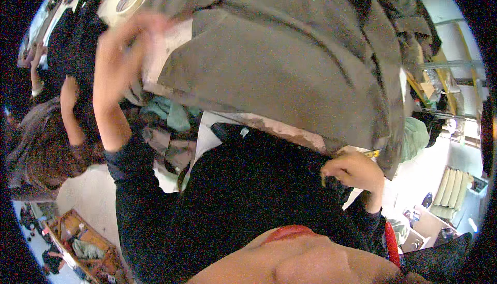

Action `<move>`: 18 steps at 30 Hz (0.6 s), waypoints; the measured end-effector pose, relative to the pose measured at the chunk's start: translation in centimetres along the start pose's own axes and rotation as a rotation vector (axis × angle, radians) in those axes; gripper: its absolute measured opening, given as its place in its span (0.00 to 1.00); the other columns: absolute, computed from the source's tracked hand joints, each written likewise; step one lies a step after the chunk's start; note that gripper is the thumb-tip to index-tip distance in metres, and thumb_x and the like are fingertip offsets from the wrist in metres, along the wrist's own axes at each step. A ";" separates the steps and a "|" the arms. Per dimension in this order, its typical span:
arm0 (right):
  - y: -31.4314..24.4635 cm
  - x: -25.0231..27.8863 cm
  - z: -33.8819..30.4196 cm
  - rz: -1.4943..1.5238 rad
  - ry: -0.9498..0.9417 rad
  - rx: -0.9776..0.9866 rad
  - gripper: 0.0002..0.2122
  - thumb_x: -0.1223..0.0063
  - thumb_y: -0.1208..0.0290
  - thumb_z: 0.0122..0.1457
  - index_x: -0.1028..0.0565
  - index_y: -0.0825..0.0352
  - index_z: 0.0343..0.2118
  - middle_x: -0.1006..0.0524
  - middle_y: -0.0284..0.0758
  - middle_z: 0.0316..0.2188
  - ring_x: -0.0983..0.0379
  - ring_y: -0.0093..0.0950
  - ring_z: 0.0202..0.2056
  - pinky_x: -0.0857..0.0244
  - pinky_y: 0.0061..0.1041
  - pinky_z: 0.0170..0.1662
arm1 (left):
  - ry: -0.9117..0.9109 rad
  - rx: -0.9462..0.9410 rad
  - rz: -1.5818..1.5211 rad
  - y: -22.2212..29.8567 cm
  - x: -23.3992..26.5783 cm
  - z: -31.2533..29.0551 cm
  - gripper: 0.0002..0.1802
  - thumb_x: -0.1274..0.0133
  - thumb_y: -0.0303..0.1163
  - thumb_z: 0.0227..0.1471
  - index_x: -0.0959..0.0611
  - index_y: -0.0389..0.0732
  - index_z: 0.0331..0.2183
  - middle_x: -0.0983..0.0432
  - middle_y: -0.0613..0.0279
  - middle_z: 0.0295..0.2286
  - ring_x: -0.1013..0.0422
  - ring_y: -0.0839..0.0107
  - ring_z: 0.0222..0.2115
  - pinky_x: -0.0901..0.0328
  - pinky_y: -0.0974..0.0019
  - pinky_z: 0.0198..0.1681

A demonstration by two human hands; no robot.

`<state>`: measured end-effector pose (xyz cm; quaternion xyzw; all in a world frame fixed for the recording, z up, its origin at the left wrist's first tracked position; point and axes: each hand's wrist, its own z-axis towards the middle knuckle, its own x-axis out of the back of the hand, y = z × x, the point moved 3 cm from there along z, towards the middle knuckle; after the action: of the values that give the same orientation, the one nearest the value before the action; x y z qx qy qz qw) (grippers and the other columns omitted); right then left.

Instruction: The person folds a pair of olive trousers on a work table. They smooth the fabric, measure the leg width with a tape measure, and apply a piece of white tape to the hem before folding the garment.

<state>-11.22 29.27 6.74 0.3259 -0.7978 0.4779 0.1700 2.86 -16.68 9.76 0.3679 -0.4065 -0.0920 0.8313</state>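
A large grey-brown cloth (269,61) lies over the worktable (178,38), with folds along its far and right parts. At the cloth's far left edge is my left hand (142,35), smeared by motion; its fingers cannot be read, nor whether it touches the cloth. My right hand (360,171) is closed just off the table's near edge, below the cloth's near right corner. A small yellowish bit shows at its fingers, too unclear to name.
Crumpled grey-green cloth pieces (173,113) hang left of the table's near edge. Another person's arm (71,110) is at the left. A wooden crate (85,242) stands lower left. Green cloth (414,138) hangs at the right, with beige rolls (451,193) beyond.
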 end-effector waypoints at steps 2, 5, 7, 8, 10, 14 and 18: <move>-0.1 -0.5 1.1 0.082 -0.027 -0.036 0.14 0.50 0.67 0.62 0.23 0.56 0.50 0.19 0.35 0.40 0.22 0.37 0.43 0.29 0.36 0.46 | 0.068 -0.223 0.307 -5.7 0.8 7.7 0.15 0.49 0.29 0.60 0.21 0.39 0.49 0.22 0.55 0.46 0.28 0.65 0.49 0.38 0.64 0.55; -1.2 0.2 2.4 0.177 0.076 0.220 0.19 0.48 0.69 0.62 0.29 0.59 0.57 0.21 0.38 0.47 0.24 0.39 0.46 0.32 0.37 0.51 | -0.026 -0.220 0.752 -15.3 0.9 14.5 0.24 0.50 0.28 0.58 0.27 0.41 0.56 0.28 0.48 0.53 0.34 0.53 0.56 0.41 0.57 0.60; -2.4 1.2 3.1 0.195 0.134 0.394 0.20 0.46 0.70 0.62 0.29 0.61 0.57 0.22 0.39 0.49 0.24 0.40 0.48 0.32 0.36 0.51 | -0.250 0.093 0.694 -21.6 0.1 16.4 0.27 0.47 0.30 0.56 0.29 0.45 0.58 0.28 0.52 0.54 0.35 0.54 0.57 0.43 0.52 0.61; -3.0 1.7 3.4 0.204 0.122 0.416 0.19 0.46 0.70 0.62 0.28 0.63 0.56 0.23 0.39 0.49 0.25 0.39 0.49 0.32 0.35 0.53 | -0.248 0.028 0.644 -23.3 -0.1 16.5 0.27 0.47 0.33 0.55 0.28 0.48 0.58 0.27 0.57 0.53 0.33 0.57 0.56 0.45 0.44 0.59; -4.0 2.7 4.5 0.219 0.084 0.415 0.18 0.45 0.71 0.62 0.27 0.64 0.55 0.23 0.39 0.50 0.25 0.38 0.50 0.32 0.33 0.53 | -0.260 0.093 0.740 -26.1 -0.8 16.9 0.22 0.52 0.38 0.57 0.26 0.51 0.53 0.24 0.58 0.48 0.30 0.58 0.52 0.41 0.39 0.51; -4.7 4.9 6.2 0.260 0.112 0.340 0.16 0.45 0.70 0.63 0.26 0.64 0.54 0.20 0.38 0.45 0.21 0.31 0.42 0.27 0.29 0.44 | -0.062 0.126 0.898 -24.7 0.1 18.0 0.20 0.56 0.35 0.58 0.26 0.48 0.53 0.25 0.49 0.46 0.30 0.50 0.50 0.38 0.38 0.47; -4.3 7.9 7.2 0.213 0.397 0.232 0.14 0.45 0.68 0.64 0.24 0.65 0.51 0.19 0.36 0.39 0.22 0.24 0.35 0.28 0.24 0.40 | 0.259 0.056 0.612 -15.4 1.3 17.2 0.21 0.57 0.31 0.59 0.27 0.41 0.53 0.25 0.48 0.47 0.29 0.51 0.49 0.35 0.48 0.49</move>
<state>-13.78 18.73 10.68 0.1572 -0.7187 0.6359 0.2333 -6.86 -37.46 6.84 0.2601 -0.3914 0.2206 0.8547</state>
